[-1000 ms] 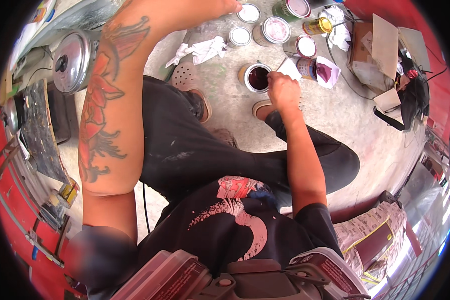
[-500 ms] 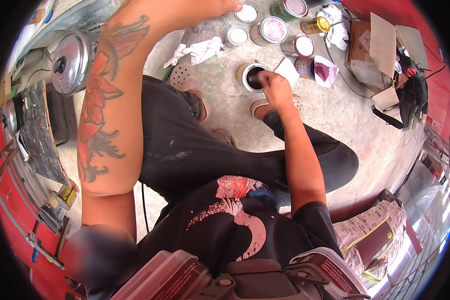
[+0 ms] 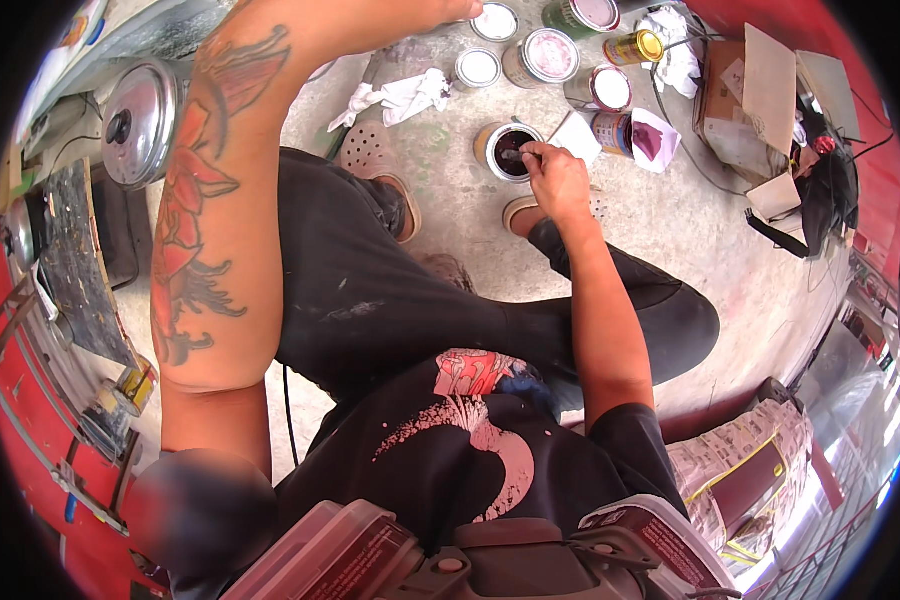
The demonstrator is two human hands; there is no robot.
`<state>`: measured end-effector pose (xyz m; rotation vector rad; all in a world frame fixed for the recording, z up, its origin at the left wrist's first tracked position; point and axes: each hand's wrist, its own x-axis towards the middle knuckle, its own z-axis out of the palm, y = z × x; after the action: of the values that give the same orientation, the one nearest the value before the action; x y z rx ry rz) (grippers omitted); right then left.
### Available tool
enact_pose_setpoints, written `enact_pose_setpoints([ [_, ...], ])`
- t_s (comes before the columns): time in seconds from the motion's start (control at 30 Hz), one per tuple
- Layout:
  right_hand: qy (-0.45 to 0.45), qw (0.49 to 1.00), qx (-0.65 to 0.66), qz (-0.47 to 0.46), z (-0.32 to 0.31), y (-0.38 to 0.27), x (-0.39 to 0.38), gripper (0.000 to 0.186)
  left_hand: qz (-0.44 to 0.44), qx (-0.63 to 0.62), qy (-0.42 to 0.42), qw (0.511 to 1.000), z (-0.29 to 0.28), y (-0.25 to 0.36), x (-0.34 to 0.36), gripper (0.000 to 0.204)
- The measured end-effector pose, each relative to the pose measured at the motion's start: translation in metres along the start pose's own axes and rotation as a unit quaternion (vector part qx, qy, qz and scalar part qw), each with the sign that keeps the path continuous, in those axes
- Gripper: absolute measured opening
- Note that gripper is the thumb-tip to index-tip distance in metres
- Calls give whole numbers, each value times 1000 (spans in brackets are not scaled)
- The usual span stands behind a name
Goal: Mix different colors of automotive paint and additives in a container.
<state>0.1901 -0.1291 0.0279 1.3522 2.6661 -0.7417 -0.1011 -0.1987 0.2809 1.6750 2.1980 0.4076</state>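
Compared with half a second ago, when your moving fingertips hide it in blur, a thin grey stick (image 3: 513,155) now shows against the dark liquid; your left forearm (image 3: 215,200) sits slightly farther toward nine o'clock. Your right hand (image 3: 560,183) has its grip pinched nearly closed on the stick's near end, just over the three o'clock side of the open paint can (image 3: 484,150). The stick looks narrow and flat, its long axis running from your fingertips toward nine o'clock, its far end over or in the glossy, dark reddish liquid. The can is a round metal cylinder, upright on the rough, stained concrete floor (image 3: 670,240). From it, a crumpled white cloth (image 3: 415,97) lies at ten o'clock and a smooth white sheet (image 3: 577,135) at three. Your left hand (image 3: 450,10), cut by the top edge, reaches near a white-topped can (image 3: 494,22); you cannot tell its grip.
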Motion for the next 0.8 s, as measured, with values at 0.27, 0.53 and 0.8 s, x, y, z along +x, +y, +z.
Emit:
enact_pose_setpoints([
  [0.27,65,993,-94,-2,-2,8,5,17,16,32,35,999,0,5,-4,76],
  [0.53,37,990,-132,-18,-10,-2,3,17,4,31,26,999,3,8,-4,75],
  [0.8,2,991,-135,3,-13,1,7,16,-6,6,3,1000,2,6,-1,75],
])
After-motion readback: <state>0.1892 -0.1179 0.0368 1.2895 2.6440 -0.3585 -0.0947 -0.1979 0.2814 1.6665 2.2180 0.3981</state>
